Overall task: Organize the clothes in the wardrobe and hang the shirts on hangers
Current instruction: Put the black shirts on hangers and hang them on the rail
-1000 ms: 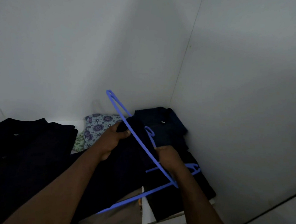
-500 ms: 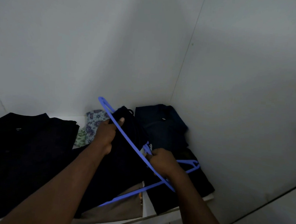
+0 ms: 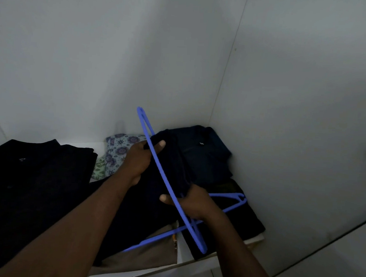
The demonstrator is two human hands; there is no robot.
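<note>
A blue plastic hanger (image 3: 166, 180) slants from upper left to lower right over the wardrobe shelf. My left hand (image 3: 139, 160) grips the collar of a black shirt (image 3: 172, 159) against the hanger's upper arm. My right hand (image 3: 192, 203) holds the hanger lower down, with the shirt's fabric bunched at its fingers. A second blue hanger (image 3: 227, 207) lies flat on dark clothes below my right hand. A dark navy shirt (image 3: 204, 152) lies folded in the back right corner.
A pile of black clothes (image 3: 31, 184) covers the shelf's left side. A floral patterned cloth (image 3: 118, 153) lies at the back between the piles. Tan fabric (image 3: 149, 256) shows near the white shelf edge (image 3: 191, 265). White wardrobe walls close in behind and to the right.
The hanger has tilted steeper and its upper end has risen. My left hand lifted the black shirt's collar higher along it, and my right hand slid down the hanger's arm.
</note>
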